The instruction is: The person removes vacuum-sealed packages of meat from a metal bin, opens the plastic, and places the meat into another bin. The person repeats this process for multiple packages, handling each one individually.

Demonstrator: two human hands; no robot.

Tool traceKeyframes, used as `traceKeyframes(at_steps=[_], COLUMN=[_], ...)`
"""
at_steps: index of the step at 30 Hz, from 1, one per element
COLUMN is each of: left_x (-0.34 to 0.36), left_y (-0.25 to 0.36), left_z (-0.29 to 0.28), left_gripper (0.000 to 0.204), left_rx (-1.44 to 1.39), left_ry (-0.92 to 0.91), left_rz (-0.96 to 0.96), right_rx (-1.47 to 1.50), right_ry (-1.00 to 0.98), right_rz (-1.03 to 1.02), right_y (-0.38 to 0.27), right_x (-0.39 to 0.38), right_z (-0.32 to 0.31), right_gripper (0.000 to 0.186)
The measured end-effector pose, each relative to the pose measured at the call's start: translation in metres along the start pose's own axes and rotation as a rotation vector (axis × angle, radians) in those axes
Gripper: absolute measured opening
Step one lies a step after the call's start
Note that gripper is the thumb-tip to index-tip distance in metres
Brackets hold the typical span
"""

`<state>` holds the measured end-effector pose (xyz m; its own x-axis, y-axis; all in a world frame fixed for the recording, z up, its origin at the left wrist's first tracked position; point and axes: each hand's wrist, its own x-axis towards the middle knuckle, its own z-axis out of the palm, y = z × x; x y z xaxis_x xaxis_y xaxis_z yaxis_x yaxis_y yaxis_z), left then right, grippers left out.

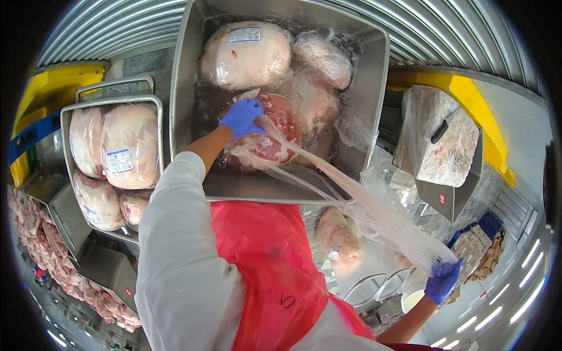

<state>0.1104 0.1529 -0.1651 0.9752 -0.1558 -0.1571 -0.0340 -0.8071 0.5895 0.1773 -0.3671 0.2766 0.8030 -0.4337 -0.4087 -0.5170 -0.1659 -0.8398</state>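
My left hand (242, 117), in a blue glove, is closed at the near-left side of a large unwrapped piece of raw meat (280, 117) in a steel tub (377, 117). Its fingers are curled on clear plastic wrap against the meat; a pale scrap sticks out beyond them. My right hand (443, 282), also blue-gloved, is far out at the lower right, gripping the other end of the plastic wrap (380, 205). The wrap stretches taut and twisted from the meat over the tub's near rim to that hand. Water lies around the meat.
Wrapped meat pieces (246, 55) share the tub. Left stands a steel cart (111, 99) with several wrapped pieces. At the right, a plastic-covered block (448, 140) carries a dark-handled tool (439, 131). Another wrapped piece (339, 240) lies beyond my red apron (263, 251).
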Motion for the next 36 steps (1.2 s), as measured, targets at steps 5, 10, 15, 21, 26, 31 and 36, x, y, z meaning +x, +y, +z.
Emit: traceKeyframes(at_steps=[5, 10, 15, 21, 26, 31, 36], left_x=[-0.051, -0.129, -0.075, -0.008, -0.007, -0.025, -0.031], left_y=[0.008, 0.036, 0.124, 0.246, 0.288, 0.293, 0.234], left_z=[0.019, 0.035, -0.021, -0.047, -0.052, -0.059, -0.079], left_gripper=[0.029, 0.037, 0.049, 0.050, 0.036, 0.033, 0.020], left_rx=[0.241, -0.139, -0.676, -1.088, -1.166, -1.065, -1.151], left_ry=[-0.345, -0.549, -0.142, 0.097, 0.207, 0.364, 0.178], left_rz=[-0.145, -0.325, -0.447, -0.383, -0.398, -0.329, -0.313], right_rx=[0.082, 0.167, 0.150, -0.798, -1.014, -0.796, -0.667], right_ry=[-0.037, -0.026, 0.053, -0.240, -0.797, -1.017, -0.987], right_rz=[-0.029, 0.002, -0.058, -0.385, -0.614, -0.593, -0.589], right_y=[0.013, 0.024, 0.031, 0.104, 0.163, 0.243, 0.288], right_x=[0.007, 0.014, 0.035, 0.060, 0.007, -0.032, -0.046], right_z=[0.013, 0.020, 0.021, 0.041, 0.182, 0.277, 0.327], right_gripper=[0.032, 0.038, 0.037, 0.024, 0.059, 0.047, 0.035])
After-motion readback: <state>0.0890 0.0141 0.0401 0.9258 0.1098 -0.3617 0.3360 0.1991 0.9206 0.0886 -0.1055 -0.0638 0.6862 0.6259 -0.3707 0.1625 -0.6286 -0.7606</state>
